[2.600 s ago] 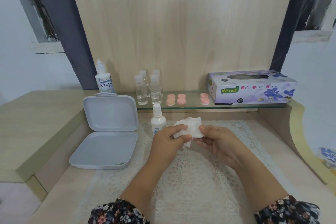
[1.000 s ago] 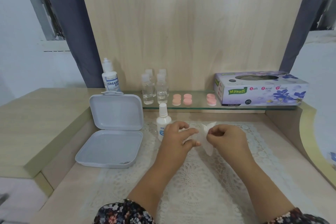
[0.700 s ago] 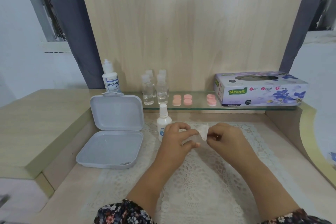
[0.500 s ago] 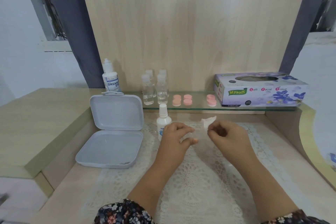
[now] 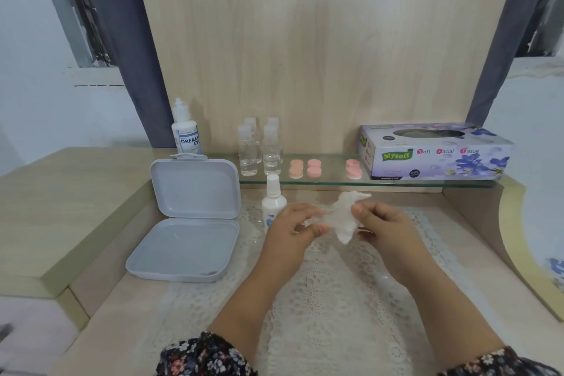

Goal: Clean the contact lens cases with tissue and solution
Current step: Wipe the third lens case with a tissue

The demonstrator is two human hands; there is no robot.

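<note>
A crumpled white tissue [image 5: 345,215] hangs between my two hands above the lace mat [image 5: 329,299]. My right hand [image 5: 381,223] pinches its upper right part. My left hand [image 5: 294,227] has curled fingers at the tissue's left edge, where something small and clear seems to be held; I cannot make it out. Pink lens case caps [image 5: 308,168] lie on the glass shelf [image 5: 396,182], with another pink pair [image 5: 353,168] to their right. A small white spray bottle [image 5: 273,200] stands just left of my left hand. The solution bottle [image 5: 185,128] stands at the back left.
An open grey plastic box [image 5: 189,223] lies left of the mat. Several small clear bottles [image 5: 259,146] stand on the shelf. A purple tissue box [image 5: 433,151] sits at the shelf's right end. A raised wooden ledge [image 5: 61,201] borders the left, a curved one the right.
Both hands have kept working the tissue between them. It has gone from a flat sheet to a crumpled wad, now hanging lower from my right hand's pinch.
</note>
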